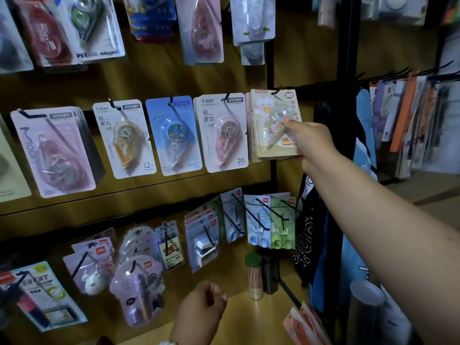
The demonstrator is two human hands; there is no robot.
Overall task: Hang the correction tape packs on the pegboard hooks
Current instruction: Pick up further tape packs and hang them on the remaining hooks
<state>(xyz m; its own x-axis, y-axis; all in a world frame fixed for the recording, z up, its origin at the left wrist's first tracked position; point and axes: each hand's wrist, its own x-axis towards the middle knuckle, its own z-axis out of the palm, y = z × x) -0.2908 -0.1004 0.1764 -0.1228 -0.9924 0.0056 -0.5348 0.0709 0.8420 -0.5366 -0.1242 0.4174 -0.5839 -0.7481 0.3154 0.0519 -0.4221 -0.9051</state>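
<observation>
My right hand point(310, 143) pinches a yellow correction tape pack point(270, 120) with a cat picture by its lower right part. The pack's top hole sits at the black hook point(275, 92) at the right end of the middle row, in front of several pink packs on that same hook. To its left hang a white T-9267 pack point(221, 135), a blue pack point(174, 135), a T-9264 pack point(124, 138) and a pink pack point(52, 150). My left hand point(202, 303) hovers low over the shelf with loosely curled fingers, holding nothing.
More packs hang on the top row point(201, 28) and the bottom row point(271, 220). A tube of sticks point(254, 277) and a dark tube stand on the wooden shelf point(249, 319). Orange packs point(306, 327) lie at the lower right. Bags and stationery hang on the right rack point(408, 115).
</observation>
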